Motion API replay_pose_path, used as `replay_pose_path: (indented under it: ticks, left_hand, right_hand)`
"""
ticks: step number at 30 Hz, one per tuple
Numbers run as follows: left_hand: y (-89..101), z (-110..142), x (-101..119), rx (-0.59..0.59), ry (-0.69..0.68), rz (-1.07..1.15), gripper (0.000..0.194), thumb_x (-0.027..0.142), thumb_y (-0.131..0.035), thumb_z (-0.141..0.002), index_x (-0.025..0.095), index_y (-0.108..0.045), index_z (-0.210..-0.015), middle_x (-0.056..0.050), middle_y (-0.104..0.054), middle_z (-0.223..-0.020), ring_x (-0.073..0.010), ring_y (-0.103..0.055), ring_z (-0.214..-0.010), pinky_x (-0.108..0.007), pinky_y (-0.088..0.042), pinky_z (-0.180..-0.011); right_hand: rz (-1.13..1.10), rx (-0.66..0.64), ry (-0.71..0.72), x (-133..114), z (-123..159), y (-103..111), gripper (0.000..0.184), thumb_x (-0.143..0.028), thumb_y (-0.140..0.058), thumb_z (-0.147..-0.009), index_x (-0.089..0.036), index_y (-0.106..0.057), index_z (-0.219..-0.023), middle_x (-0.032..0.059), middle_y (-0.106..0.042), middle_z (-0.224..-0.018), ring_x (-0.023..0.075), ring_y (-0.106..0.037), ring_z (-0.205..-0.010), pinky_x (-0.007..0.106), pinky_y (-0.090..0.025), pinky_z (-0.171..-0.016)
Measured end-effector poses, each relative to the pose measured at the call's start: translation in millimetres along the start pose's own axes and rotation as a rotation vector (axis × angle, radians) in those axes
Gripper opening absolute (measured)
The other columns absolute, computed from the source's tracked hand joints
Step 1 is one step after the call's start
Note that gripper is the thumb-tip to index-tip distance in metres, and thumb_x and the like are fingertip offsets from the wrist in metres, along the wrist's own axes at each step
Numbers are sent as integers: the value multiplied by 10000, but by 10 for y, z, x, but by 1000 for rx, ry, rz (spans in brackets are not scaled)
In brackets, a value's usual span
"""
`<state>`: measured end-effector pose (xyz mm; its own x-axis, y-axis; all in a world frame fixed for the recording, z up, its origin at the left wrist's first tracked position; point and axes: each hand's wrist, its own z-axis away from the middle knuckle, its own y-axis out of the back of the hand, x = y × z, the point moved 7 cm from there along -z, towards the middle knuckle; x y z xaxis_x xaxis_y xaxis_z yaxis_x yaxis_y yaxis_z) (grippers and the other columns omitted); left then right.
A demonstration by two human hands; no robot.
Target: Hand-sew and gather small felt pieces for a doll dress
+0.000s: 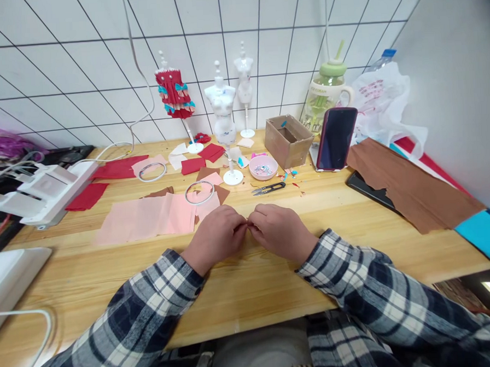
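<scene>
My left hand (pixel 219 233) and my right hand (pixel 278 231) meet fingertip to fingertip over the middle of the table. Both are closed in a pinch, and whatever lies between the fingertips is hidden or too small to name. Just beyond them rests a pair of black-handled thread snips (pixel 270 189). Pink fabric (pixel 135 217) lies flat beside my left hand, with a white hoop (pixel 199 192) on scraps of pink and brown cloth. Behind the snips sits a pink bowl (pixel 263 168) with small shiny pieces in it.
Three small white dress forms stand at the back; one wears a red ruffled dress (pixel 173 94). A cardboard box (pixel 289 142), a propped phone (pixel 336 139) and a green-lidded jug (pixel 326 91) are right of them. Brown fabric (pixel 413 185) covers the right side; a power strip (pixel 52 188) lies left.
</scene>
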<state>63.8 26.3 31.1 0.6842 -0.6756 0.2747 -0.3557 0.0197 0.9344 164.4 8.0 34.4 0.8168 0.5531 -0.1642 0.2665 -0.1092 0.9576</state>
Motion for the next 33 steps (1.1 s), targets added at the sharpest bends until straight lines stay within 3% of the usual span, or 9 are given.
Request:
replay_pose_path:
  ticks: [3,6,9,12,16,21,23,27,33]
  left_hand:
    - [82,25,-174,108,256,251,171,276,-583,-813,187,-716,-754,-43,-714,-739,-181,-621,-706,-293,-466,-647]
    - [44,69,-290,130,461,614,227,376,-620,-793,178,-718,-740,-24,-713,-688,-152,-605,-619,-253,-455,-571]
    - [-19,92,-300,133,542,887,266,411,-654,-772,154,-711,-737,-20,-688,-649,-123,-553,-559,-233,-430,-526]
    - [-43,100,-289,166,527,1020,265,410,-673,-767,147,-703,-759,-24,-687,-674,-115,-542,-570,-235,-445,-550]
    - [33,95,-276,189,402,928,243,402,-676,-787,160,-695,-777,-44,-698,-733,-143,-586,-642,-270,-484,-617]
    - [253,62,-54,183,-87,546,149,296,-613,-873,196,-707,-817,-54,-711,-793,-176,-623,-811,-327,-486,-790]
    - [257,73,2,167,-209,418,129,265,-595,-888,209,-709,-868,-47,-719,-812,-171,-626,-828,-337,-474,-821]
    - [198,91,13,166,-302,272,130,261,-593,-896,229,-712,-934,-44,-726,-868,-173,-630,-882,-341,-466,-834]
    - [165,117,47,170,-400,139,150,223,-565,-912,235,-700,-977,-33,-735,-917,-186,-610,-955,-364,-444,-875]
  right_hand:
    - [-35,86,-49,20,22,61,244,-292,-448,-956,-176,-638,-855,54,-632,-844,160,-555,-761,282,-323,-612]
    - [-93,174,-69,34,48,124,288,-309,-424,-972,-179,-660,-872,52,-645,-830,148,-564,-758,269,-332,-622]
    - [-204,251,-78,51,63,179,277,-307,-445,-965,-183,-683,-897,50,-661,-834,144,-581,-777,257,-361,-648]
    - [-410,307,-145,132,53,206,191,-300,-544,-913,-191,-699,-890,40,-666,-804,139,-581,-738,247,-397,-646]
    - [-744,232,-288,309,2,93,144,-329,-658,-826,-197,-713,-811,22,-660,-727,135,-568,-648,243,-427,-583]
    - [-940,7,-230,367,-42,-88,137,-324,-702,-787,-190,-724,-768,13,-672,-738,131,-588,-667,239,-444,-611]
    - [-952,-70,-174,360,-43,-135,113,-300,-695,-792,-194,-731,-786,11,-686,-751,138,-606,-708,242,-453,-648]
    - [-950,-169,-116,380,-44,-191,112,-270,-682,-794,-184,-741,-833,21,-712,-798,148,-625,-763,252,-470,-710]
    - [-865,-206,-69,422,-52,-208,125,-264,-665,-816,-165,-734,-849,29,-706,-802,147,-614,-759,250,-452,-704]
